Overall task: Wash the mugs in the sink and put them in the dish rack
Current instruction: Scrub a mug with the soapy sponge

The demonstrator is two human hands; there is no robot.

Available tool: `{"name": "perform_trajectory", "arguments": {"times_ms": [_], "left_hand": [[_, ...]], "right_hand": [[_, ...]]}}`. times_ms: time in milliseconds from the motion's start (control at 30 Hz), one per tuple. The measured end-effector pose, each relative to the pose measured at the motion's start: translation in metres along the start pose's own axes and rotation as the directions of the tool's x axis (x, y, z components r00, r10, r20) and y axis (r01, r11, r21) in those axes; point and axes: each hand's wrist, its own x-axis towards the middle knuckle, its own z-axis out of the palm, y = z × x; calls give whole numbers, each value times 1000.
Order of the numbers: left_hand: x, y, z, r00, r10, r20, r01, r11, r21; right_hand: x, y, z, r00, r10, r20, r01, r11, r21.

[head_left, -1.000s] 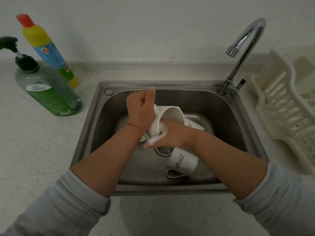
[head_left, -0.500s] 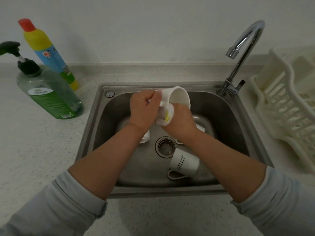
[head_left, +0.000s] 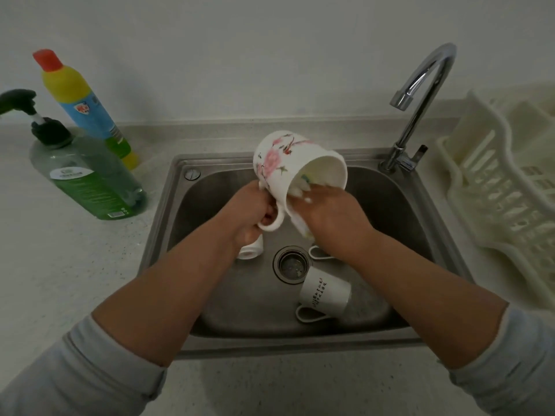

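Note:
Above the steel sink [head_left: 168, 235] I hold a white mug with pink flowers [head_left: 279, 163], tilted with its mouth to the right. My left hand [head_left: 249, 214] grips its handle. My right hand [head_left: 330, 211] holds a soapy sponge [head_left: 300, 187] against the rim, fingers reaching inside the mug. On the sink floor lie a white mug with black lettering [head_left: 326, 292] on its side, another white mug [head_left: 250, 250] under my left wrist, and a third mug whose handle [head_left: 318, 253] shows below my right hand.
A cream plastic dish rack [head_left: 495, 205] stands on the counter to the right of the sink. The curved tap [head_left: 420, 94] rises at the back right. A green soap pump bottle [head_left: 87, 175] and a yellow-blue cleaner bottle [head_left: 81, 103] stand at the left.
Both hands have lifted the flowered mug higher and turned it, so its floral side and open mouth now show. My right hand's fingers with the sponge have moved to the rim.

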Motion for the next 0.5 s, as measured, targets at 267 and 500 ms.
{"name": "perform_trajectory", "arguments": {"times_ms": [267,500], "left_hand": [[0,-11,15,992,-122,-19,121,991,-52],[7,-14,0,955,-293,51,286,855,-433]], "right_hand": [[14,-14,-16,884,72,462,-434,490,756],[1,-1,-23,973,17,230,-154,788,595]]}}
